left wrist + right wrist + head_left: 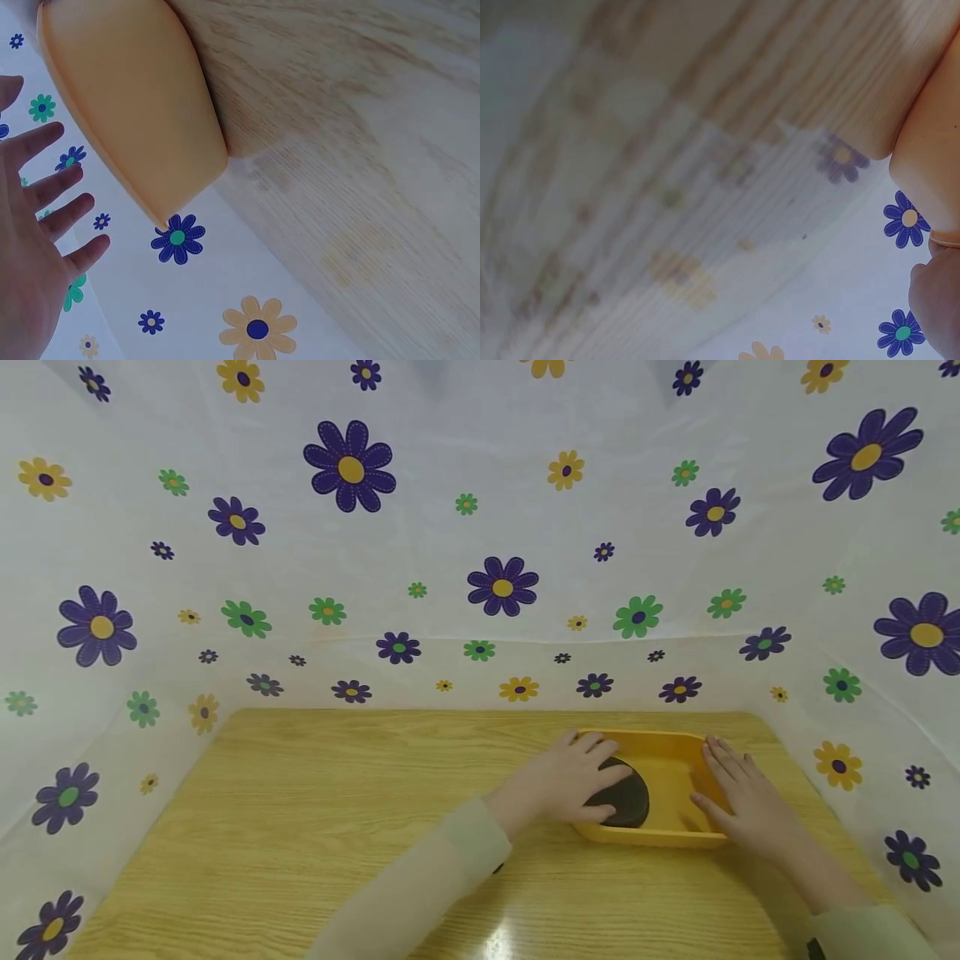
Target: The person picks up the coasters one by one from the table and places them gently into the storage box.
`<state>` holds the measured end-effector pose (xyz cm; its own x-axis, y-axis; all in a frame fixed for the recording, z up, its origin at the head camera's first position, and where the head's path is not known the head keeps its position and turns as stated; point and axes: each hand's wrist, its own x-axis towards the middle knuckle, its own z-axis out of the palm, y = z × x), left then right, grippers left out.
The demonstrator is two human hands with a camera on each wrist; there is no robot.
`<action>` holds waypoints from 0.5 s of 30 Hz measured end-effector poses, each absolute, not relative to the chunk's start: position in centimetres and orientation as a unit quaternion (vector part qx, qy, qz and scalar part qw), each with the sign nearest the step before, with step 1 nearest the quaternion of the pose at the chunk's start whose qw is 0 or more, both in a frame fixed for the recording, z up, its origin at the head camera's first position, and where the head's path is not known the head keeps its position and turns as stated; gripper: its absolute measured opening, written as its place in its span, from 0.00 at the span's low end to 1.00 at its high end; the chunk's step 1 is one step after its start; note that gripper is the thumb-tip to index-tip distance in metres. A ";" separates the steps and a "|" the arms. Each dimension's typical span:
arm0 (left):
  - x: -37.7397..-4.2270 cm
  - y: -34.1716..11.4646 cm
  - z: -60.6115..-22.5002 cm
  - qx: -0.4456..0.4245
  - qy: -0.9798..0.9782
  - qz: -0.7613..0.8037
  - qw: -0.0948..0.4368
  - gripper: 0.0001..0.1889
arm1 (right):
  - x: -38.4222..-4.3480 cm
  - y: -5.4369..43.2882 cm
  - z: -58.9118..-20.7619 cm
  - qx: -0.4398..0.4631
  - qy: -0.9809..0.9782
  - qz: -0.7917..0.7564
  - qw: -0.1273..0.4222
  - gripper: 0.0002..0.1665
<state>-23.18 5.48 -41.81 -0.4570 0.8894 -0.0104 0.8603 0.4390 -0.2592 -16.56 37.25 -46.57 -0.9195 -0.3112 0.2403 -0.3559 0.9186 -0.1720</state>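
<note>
A yellow-orange plastic tray (675,839) stands on the wooden table, and its outer wall (135,97) fills the upper part of the left wrist view. Inside the tray, at its left end, is a dark round object (626,802) with a smooth, flat-looking top. Fingers spread, my left hand (573,781) reaches over the left rim and covers part of that dark object. My right hand (757,806) lies at the right rim, its fingers nearly straight and its thumb pointing into the tray. Only a small part of the right hand shows in the right wrist view.
The wooden table (337,810) extends to the left of the tray. A white sheet with printed flowers (450,535) hangs behind the table and along both sides. The tray sits near the table's right edge.
</note>
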 end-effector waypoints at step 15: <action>-22.8 0.1 -41.7 -0.495 -0.863 0.059 0.080 0.33 | -16.7 37.3 -46.6 0.182 -0.973 0.086 0.116 0.46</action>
<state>-22.77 0.08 -41.67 -0.4966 0.8643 0.0803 0.8453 0.5026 -0.1812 -16.73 37.33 -46.57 -0.9066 -0.3341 0.2579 -0.3743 0.9188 -0.1256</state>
